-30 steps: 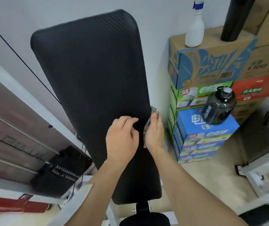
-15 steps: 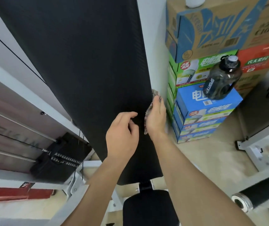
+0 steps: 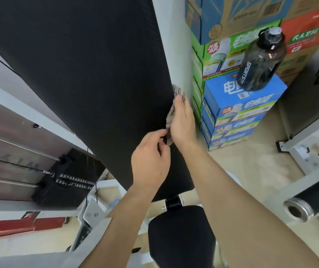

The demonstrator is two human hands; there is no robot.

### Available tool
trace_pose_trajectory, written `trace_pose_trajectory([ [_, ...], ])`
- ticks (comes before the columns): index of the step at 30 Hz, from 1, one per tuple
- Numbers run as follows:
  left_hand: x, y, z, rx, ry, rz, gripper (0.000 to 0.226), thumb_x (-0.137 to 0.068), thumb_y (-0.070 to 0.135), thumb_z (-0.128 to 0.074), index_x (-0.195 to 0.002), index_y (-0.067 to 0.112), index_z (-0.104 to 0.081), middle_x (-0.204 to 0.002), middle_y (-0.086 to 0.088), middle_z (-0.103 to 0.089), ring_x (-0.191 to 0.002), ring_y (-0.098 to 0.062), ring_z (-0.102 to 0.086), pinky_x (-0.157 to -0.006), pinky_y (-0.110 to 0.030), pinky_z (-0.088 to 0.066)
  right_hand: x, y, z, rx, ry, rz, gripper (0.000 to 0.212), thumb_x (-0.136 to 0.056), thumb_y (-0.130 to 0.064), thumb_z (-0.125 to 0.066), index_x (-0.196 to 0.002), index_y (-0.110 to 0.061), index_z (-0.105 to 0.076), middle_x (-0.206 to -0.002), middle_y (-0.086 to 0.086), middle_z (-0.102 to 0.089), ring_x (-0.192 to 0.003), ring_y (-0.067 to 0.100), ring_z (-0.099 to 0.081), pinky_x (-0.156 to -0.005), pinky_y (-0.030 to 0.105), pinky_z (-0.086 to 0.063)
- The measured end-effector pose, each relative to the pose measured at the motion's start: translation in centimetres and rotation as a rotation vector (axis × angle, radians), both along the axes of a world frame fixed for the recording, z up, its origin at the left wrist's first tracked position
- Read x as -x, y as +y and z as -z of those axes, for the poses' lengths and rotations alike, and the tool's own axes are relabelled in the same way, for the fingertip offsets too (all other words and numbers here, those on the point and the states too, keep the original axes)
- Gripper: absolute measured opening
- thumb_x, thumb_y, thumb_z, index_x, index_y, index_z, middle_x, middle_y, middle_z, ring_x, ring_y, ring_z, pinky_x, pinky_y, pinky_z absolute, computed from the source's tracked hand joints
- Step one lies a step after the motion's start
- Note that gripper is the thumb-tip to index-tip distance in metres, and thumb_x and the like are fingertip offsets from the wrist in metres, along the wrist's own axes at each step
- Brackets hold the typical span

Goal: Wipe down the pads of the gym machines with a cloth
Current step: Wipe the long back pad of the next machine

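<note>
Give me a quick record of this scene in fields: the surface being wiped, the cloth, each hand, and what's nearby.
Surface: black back pad, tilted, above the seat pad
Tool: cloth, lying along the back pad's right edge
Right: right hand holds the cloth against that edge
Left: left hand appears to pinch the cloth's lower end
Nearby: dark bottle standing on a blue box; weight stack to the left

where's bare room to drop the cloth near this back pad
The black padded seat below the long black back pad is bare. So is the beige floor between the stacked blue cartons and the white machine frame. Crowded: the cartons' top carries a dark sports bottle.
</note>
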State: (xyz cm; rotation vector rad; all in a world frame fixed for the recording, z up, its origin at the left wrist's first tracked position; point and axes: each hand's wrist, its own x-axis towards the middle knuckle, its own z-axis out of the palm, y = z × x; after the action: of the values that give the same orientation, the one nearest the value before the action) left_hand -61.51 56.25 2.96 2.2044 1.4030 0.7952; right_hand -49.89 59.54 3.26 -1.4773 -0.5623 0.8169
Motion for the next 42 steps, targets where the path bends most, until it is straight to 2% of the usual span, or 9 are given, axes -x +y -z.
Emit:
trace_pose_trajectory([
  [6, 0.0, -3.0, 8.2, 0.209, 0.065, 0.03, 0.039, -0.095, 0.013, -0.052, -0.13, 0.027, -0.062, -0.124, 0.011, -0.065, -0.108, -0.004, -0.062, -0.092, -0.03, -0.055, 1.9, -6.5, 17.6, 0.265, 0.14, -0.011, 0.055, -0.095, -0.057, -0.031, -0.118, -0.022, -0.067, -0.118, 0.003, -0.069, -0.117, 0.021, -0.06, -0.111, 0.052, -0.04],
  [10, 0.5, -4.5, 10.7, 0.393, 0.116, 0.052, 0.041, -0.095, 0.013, -0.05, -0.132, 0.028, -0.06, -0.129, 0.01, -0.063, -0.113, -0.005, -0.061, -0.098, -0.034, -0.052, 1.1, -6.0, 16.5, 0.199, 0.188, -0.017, 0.043, -0.102, -0.041, -0.034, -0.119, -0.022, -0.068, -0.119, 0.001, -0.069, -0.118, 0.017, -0.06, -0.112, 0.049, -0.04],
  [14, 1.0, -5.2, 11.3, 0.438, -0.004, -0.017, 0.034, -0.092, 0.007, -0.052, -0.117, 0.024, -0.068, -0.112, 0.012, -0.069, -0.098, -0.003, -0.065, -0.093, -0.032, -0.055, -0.3, -2.6, 9.7, -0.014, 0.054, -0.053, 0.044, -0.109, -0.034, -0.033, -0.146, -0.02, -0.051, -0.145, -0.007, -0.055, -0.133, 0.005, -0.047, -0.117, 0.024, -0.03],
  [16, 1.3, -5.5, 12.3, 0.443, -0.034, -0.041, 0.028, -0.091, 0.006, -0.054, -0.109, 0.022, -0.069, -0.104, 0.012, -0.069, -0.091, -0.004, -0.065, -0.088, -0.031, -0.056, -0.4, -2.9, 9.9, -0.009, 0.013, -0.073, 0.043, -0.11, -0.032, -0.03, -0.147, -0.019, -0.049, -0.137, -0.016, -0.052, -0.125, -0.003, -0.045, -0.109, 0.015, -0.029],
  [20, 2.2, -6.7, 16.3, 0.387, -0.027, -0.083, 0.024, -0.091, 0.005, -0.056, -0.102, 0.022, -0.07, -0.101, 0.012, -0.063, -0.084, -0.004, -0.062, -0.08, -0.025, -0.055, 0.3, -6.3, 18.5, 0.15, 0.061, -0.059, 0.036, -0.11, -0.03, -0.03, -0.111, -0.019, -0.064, -0.102, -0.014, -0.067, -0.093, -0.008, -0.059, -0.088, 0.022, -0.043],
  [26, 3.9, -9.5, 24.6, 0.537, -0.135, -0.191, 0.022, -0.092, 0.004, -0.057, -0.094, 0.022, -0.069, -0.095, 0.011, -0.064, -0.086, -0.002, -0.061, -0.075, -0.01, -0.046, 2.5, -10.8, 31.6, 0.371, 0.387, 0.071, 0.039, -0.106, -0.034, -0.035, -0.106, -0.015, -0.069, -0.11, 0.004, -0.072, -0.105, 0.015, -0.065, -0.092, 0.03, -0.049],
  [30, 4.9, -11.3, 29.0, 0.931, -0.417, -0.537, 0.018, -0.098, 0.014, -0.055, -0.106, 0.026, -0.066, -0.101, 0.01, -0.066, -0.097, -0.013, -0.067, -0.09, -0.033, -0.055, 4.2, -11.4, 33.8, 0.272, 0.736, 0.214, 0.038, -0.107, -0.038, -0.04, -0.115, -0.018, -0.071, -0.113, 0.003, -0.076, -0.11, 0.019, -0.069, -0.099, 0.035, -0.053],
  [35, 6.4, -11.5, 30.9, 1.196, -0.816, -0.848, 0.018, -0.1, 0.016, -0.05, -0.11, 0.02, -0.064, -0.115, -0.003, -0.067, -0.109, -0.017, -0.061, -0.101, -0.036, -0.047, 8.2, -12.7, 34.1, 0.166, 1.043, 0.322, 0.041, -0.105, -0.037, -0.044, -0.131, -0.015, -0.066, -0.127, 0.01, -0.071, -0.12, 0.03, -0.065, -0.108, 0.046, -0.049],
  [42, 12.3, -8.9, 31.3, 1.346, -1.328, -0.987, 0.038, -0.101, 0.031, -0.044, -0.115, 0.006, -0.07, -0.113, -0.015, -0.075, -0.109, -0.028, -0.068, -0.095, -0.037, -0.051, 19.0, -10.7, 30.8, 0.426, 1.262, 0.179, 0.05, -0.105, -0.042, -0.037, -0.104, -0.006, -0.071, -0.101, 0.017, -0.073, -0.095, 0.032, -0.066, -0.087, 0.042, -0.053],
])
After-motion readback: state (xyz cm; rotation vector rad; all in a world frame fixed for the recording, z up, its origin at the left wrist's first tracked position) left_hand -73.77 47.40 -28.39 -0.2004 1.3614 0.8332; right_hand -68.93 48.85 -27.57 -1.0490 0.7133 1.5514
